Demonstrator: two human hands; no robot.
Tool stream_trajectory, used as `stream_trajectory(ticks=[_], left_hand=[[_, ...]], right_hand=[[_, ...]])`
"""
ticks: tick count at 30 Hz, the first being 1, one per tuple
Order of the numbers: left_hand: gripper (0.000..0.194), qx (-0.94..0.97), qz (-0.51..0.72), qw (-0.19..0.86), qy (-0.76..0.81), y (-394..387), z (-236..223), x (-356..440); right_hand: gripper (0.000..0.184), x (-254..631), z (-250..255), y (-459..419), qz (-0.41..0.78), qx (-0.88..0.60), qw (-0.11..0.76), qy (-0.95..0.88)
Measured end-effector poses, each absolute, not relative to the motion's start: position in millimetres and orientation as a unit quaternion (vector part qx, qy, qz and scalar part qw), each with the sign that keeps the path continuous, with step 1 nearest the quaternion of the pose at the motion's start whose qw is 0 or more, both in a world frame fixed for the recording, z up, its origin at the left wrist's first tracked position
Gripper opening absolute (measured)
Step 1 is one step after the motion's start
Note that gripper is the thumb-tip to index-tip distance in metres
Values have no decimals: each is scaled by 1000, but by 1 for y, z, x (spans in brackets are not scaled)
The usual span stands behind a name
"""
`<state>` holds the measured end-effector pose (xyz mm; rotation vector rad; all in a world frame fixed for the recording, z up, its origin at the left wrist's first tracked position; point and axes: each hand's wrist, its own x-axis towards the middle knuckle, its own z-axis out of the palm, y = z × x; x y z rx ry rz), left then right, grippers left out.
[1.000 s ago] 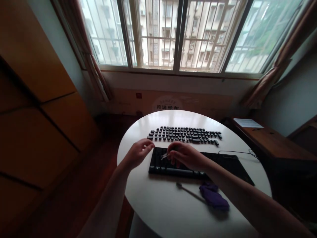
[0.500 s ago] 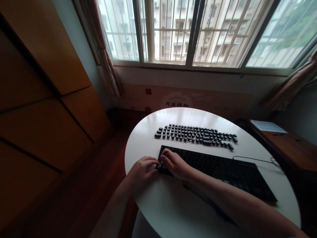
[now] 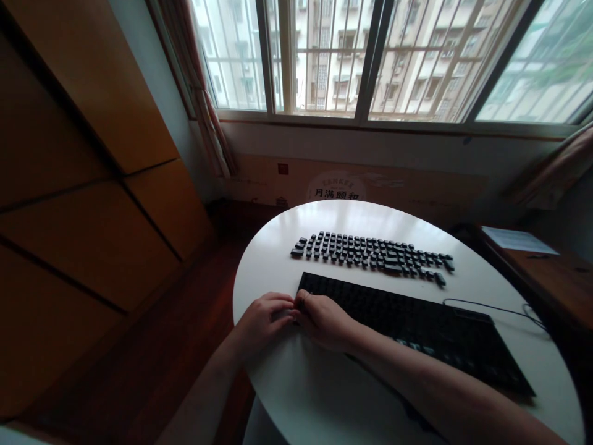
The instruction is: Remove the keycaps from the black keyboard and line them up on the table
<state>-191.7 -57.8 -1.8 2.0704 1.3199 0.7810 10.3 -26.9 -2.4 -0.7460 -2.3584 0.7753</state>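
Note:
A black keyboard point(image 3: 412, 321) lies slanted across the white table, its left end under my hands. My right hand point(image 3: 322, 318) is closed in a pinch over the lower left corner. Thin wires of a keycap puller show faintly at its fingers, and most of the tool is hidden. My left hand point(image 3: 266, 318) meets the right fingertips at that corner, thumb and fingers drawn together; what lies between them is hidden. Loose black keycaps point(image 3: 370, 253) stand in rows behind the keyboard. A few pale spots show along the keyboard's front edge.
The round white table point(image 3: 301, 395) carries everything. A black cable point(image 3: 486, 303) runs from the keyboard to the right. My right forearm mostly covers a dark item in front of the keyboard. A brown side table point(image 3: 556, 272) with a paper sheet point(image 3: 519, 240) stands at right.
My right hand with the keycap puller has moved left and down to the keyboard's lower left corner. My left hand has come down from the upper left corner to join it. The view has turned.

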Motion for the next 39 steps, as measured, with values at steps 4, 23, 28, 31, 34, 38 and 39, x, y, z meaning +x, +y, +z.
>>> stream_trajectory(ticks=[4,23,28,31,34,38,39], left_hand=[[19,769,297,279,493,-57,-4,-192],[24,779,278,308,471,-53,3,-199],[21,776,287,315,466,-53,3,-197],[19,780,285,308,465,-53,3,-195],[18,784,283,308,458,-54,5,-194],[17,790,278,301,456,-57,7,-192],[17,791,276,296,458,-57,7,-191]], right_hand=[[10,13,-5,-26,314,-282,305,-854],[20,15,-4,-23,376,-326,363,-787],[19,12,-1,-20,379,-341,318,-800],[18,13,1,-22,361,-330,286,-824],[15,13,2,-28,302,-304,256,-867],[15,13,-1,-34,238,-272,238,-902],[15,14,-2,-35,235,-272,243,-901]])
